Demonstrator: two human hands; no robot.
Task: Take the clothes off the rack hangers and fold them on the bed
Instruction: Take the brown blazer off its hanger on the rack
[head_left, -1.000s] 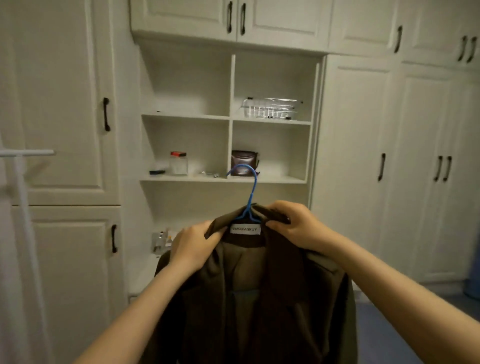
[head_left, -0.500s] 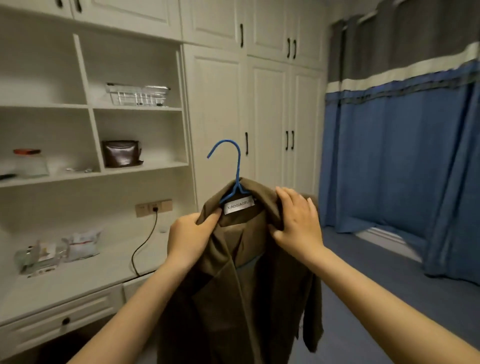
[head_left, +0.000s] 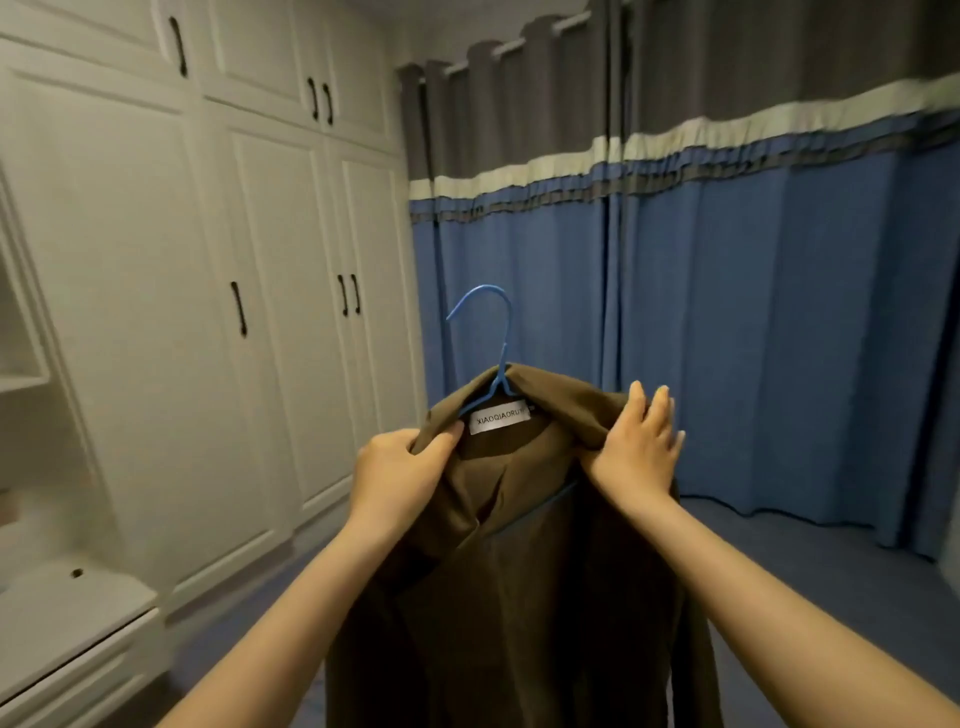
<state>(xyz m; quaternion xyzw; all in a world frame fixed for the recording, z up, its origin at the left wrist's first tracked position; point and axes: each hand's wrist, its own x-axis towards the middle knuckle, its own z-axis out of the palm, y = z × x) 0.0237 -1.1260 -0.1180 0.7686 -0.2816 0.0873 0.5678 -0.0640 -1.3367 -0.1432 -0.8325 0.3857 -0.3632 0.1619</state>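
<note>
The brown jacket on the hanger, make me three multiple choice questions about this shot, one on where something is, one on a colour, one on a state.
1. Where is the white label?
A. On a sleeve
B. Inside the collar, below the hanger's neck
C. On the wardrobe door

2. What colour is the hanger?
A. Blue
B. White
C. Black

3. What state is the brown jacket in?
A. Folded flat
B. Lying on the floor
C. On the hanger, held up in the air

Answers:
1. B, the label sits at the back of the neck, under the point where the hanger's wire splits.
2. A, the hook and the wire are blue, close to the curtain behind them.
3. C, the left hand pinches the collar and the right hand grips the other shoulder, and the hook hangs on nothing.
</note>
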